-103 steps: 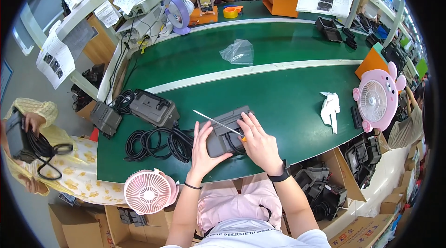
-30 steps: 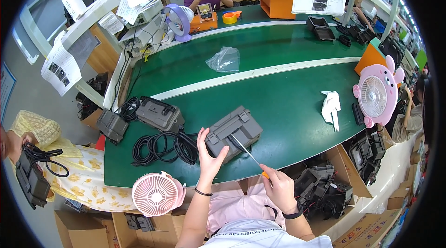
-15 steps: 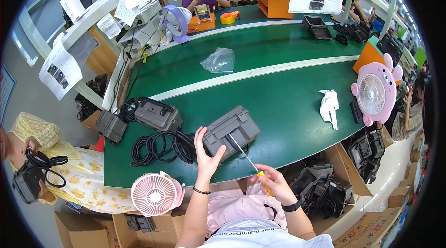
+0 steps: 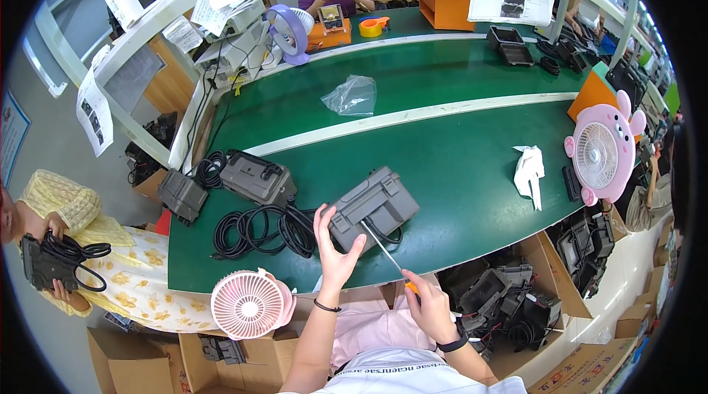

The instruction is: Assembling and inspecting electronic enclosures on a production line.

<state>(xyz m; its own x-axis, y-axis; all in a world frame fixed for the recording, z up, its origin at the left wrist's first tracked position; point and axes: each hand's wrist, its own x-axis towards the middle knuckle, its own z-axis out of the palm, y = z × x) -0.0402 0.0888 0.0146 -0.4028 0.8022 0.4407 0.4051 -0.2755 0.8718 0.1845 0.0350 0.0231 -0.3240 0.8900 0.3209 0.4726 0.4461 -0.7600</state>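
Observation:
A dark grey plastic box (image 4: pixel 373 209) sits tilted at the table's near edge, with a black cable beside it. My left hand (image 4: pixel 338 254) grips the box's left side, thumb along the near face and fingers around the far corner. In my right hand (image 4: pixel 432 309) is a screwdriver (image 4: pixel 383 251); its fingers close round the yellow handle, which is mostly covered. The long metal shaft slants up and left to the box's near face, its tip at a recess there. Left of the box lies a coiled black cable (image 4: pixel 251 233).
Two more grey boxes (image 4: pixel 258 178) stand at the left. A pink fan (image 4: pixel 247 305) is by the near left edge, a rabbit-shaped fan (image 4: pixel 601 147) at the right. White cloth (image 4: pixel 528 175) and a plastic bag (image 4: pixel 352 95) lie on the green table (image 4: pixel 442 150). A person (image 4: pixel 59 224) at left holds a box with cable.
My right hand has turned and closed further over the screwdriver's handle, hiding more of it. My left hand keeps its grip on the box. The whole view has shifted slightly.

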